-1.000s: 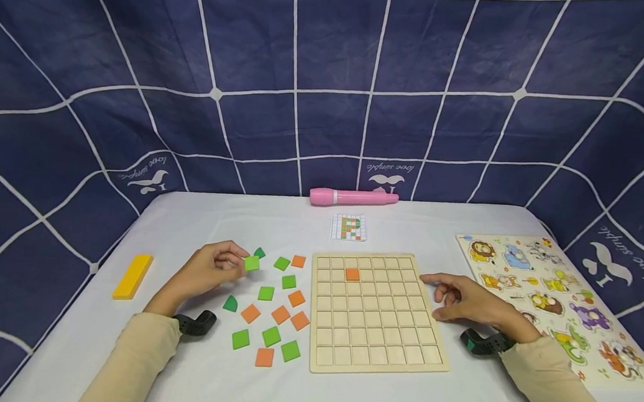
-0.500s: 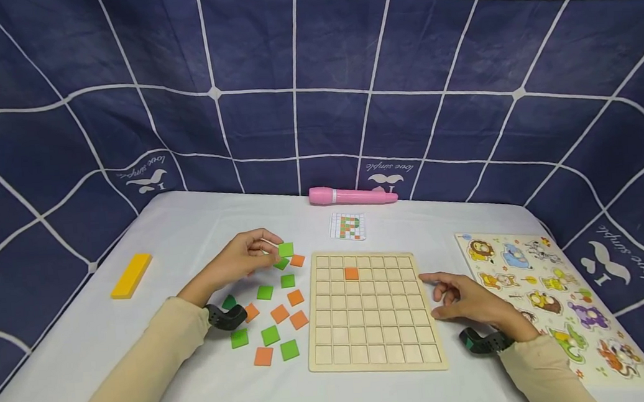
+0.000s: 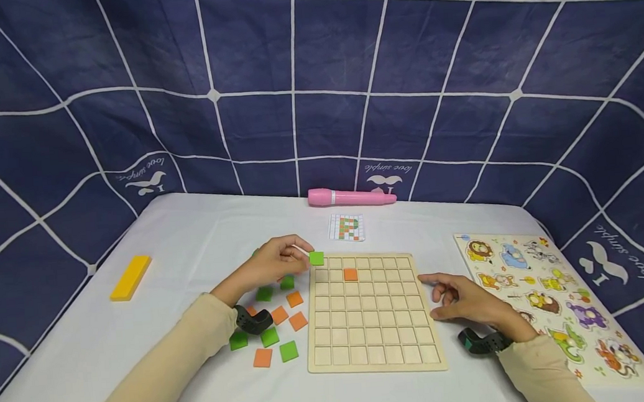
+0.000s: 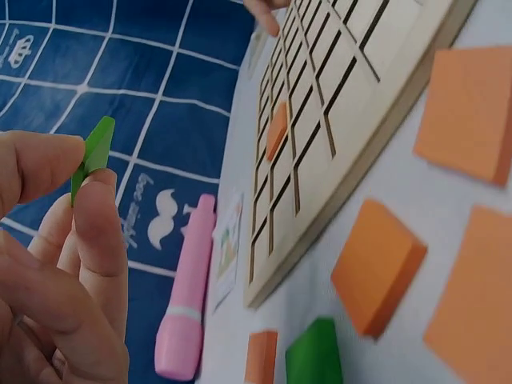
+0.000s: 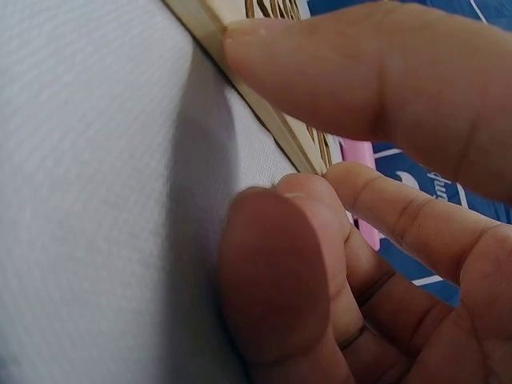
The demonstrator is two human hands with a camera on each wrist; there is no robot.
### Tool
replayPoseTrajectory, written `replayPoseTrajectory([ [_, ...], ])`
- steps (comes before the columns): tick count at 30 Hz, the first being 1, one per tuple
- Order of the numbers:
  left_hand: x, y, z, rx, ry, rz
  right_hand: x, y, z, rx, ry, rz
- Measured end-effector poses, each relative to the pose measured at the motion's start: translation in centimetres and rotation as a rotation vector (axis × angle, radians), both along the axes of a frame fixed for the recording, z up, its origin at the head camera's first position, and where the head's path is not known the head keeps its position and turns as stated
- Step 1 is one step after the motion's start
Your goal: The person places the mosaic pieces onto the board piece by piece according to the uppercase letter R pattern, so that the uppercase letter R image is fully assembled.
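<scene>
My left hand [image 3: 281, 261] pinches a green square tile [image 3: 317, 258] between thumb and fingers and holds it over the top left corner of the wooden grid board [image 3: 374, 340]. In the left wrist view the green tile [image 4: 94, 152] shows edge-on in the fingertips. One orange tile [image 3: 351, 274] sits in a cell of the board's second row. My right hand [image 3: 458, 297] rests at the board's right edge with a finger against the board edge [image 5: 264, 120] and holds nothing. Loose green and orange tiles [image 3: 278, 335] lie left of the board.
A small pattern card [image 3: 346, 227] lies behind the board, and a pink pen-like tube [image 3: 351, 196] lies beyond it. A yellow block [image 3: 131, 277] sits at the far left. An animal puzzle board [image 3: 553, 297] lies to the right. Blue gridded cloth hangs all round.
My left hand has carried the green tile rightward from the loose pile to the board's top left corner. The right hand has stayed at the board's right edge.
</scene>
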State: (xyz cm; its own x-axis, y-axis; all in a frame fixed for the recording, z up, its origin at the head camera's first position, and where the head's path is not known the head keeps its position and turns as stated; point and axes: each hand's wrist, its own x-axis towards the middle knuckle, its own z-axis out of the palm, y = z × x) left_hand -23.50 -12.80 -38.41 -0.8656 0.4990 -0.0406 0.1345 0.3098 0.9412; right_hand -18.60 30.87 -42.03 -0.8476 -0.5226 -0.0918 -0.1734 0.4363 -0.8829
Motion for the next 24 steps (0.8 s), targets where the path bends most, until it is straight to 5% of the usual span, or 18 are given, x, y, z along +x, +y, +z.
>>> replayPoseTrajectory([
  [16, -0.7, 4.4, -0.5, -0.02, -0.004, -0.017, 0.1, 0.0, 0.0, -0.007, 0.001, 0.001],
  [24, -0.8, 6.5, -0.9, -0.064, -0.075, 0.007, 0.0, -0.1, 0.0, 0.009, 0.011, -0.002],
])
